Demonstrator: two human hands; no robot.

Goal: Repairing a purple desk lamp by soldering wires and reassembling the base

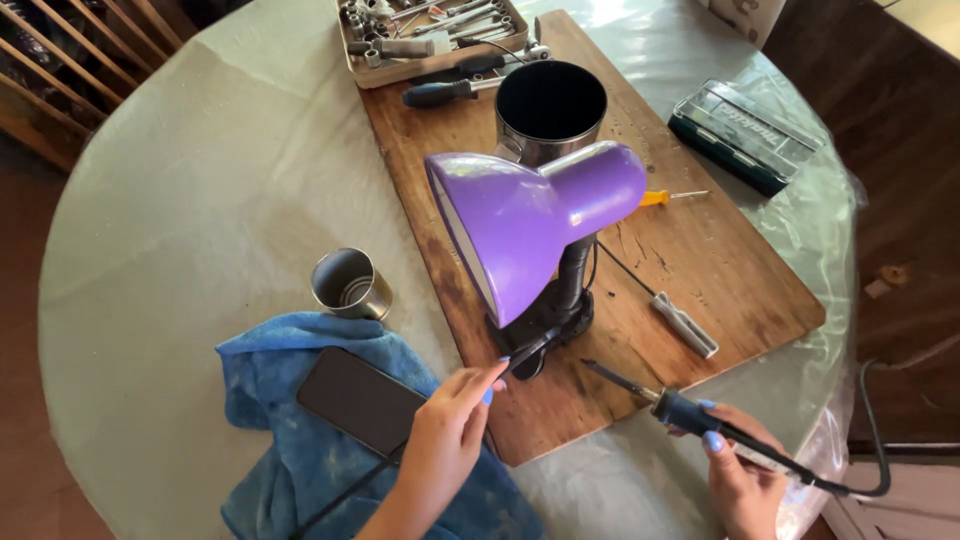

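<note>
Landmark: the wooden board lying on the round table; every place below is told from it.

Left hand: the left hand sits at the board's near edge, partly over the blue cloth. Thumb and forefinger are pinched together, the other fingers loosely curled.

What the left fingers hold: the black cable of the lamp, gripped close to where it enters the lamp's base. The cable runs from the fingertips up onto the board and also trails back under the wrist toward the near edge of the picture.

Right hand: the right hand is just off the board's near right corner, closed round a tool's handle like a pen grip.

What the right fingers hold: a soldering iron with a dark blue handle. Its thin metal tip reaches over the board's near edge and points toward the lamp's base, just short of it; its own cord leaves behind the hand to the right.

Lamp: the purple desk lamp stands on the middle of the board, shade tipped leftward, black base near the board's front edge, between the two hands.

On the board: a black cup behind the lamp, a yellow-handled screwdriver to its right, a grey-handled tool, and dark-handled screwdrivers at the far end.

Off the board: a tin can to the left, a phone on the cloth, a tray of sockets at the far end, a green case to the right.
</note>
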